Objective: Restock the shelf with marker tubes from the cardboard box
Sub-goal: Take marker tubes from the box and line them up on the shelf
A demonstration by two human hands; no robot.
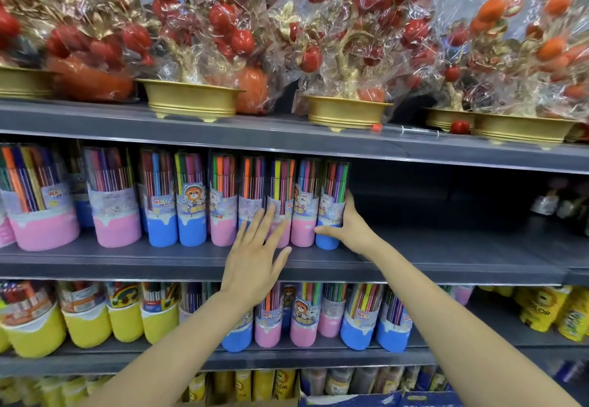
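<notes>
The middle shelf carries a row of upright marker tubes that begins at the left border and ends at a blue-based tube. To the right of this last tube the shelf board is bare and dark, a wide free space that reaches some dim bottles near the right border.

The right hand holds the blue-based tube from its right side: the thumb lies across the blue base in front, and the fingers go up along the far side. The left hand is flat with the fingers straight and spread; the fingertips touch the fronts of the pink-based tubes just left of it, and it grips nothing.

The front edge of the shelf runs just under both wrists. Above, the upper shelf with gold pots of wrapped red fruit trees hangs low over the tube caps.

The left hand covers the lower part of two tubes. On the lower shelf both forearms cut across more tubes. The yellow packs on the right are partly out of the picture, and the small print on the labels is not readable. At the bottom border only a blue edge of a box shows; I cannot tell what it holds.
</notes>
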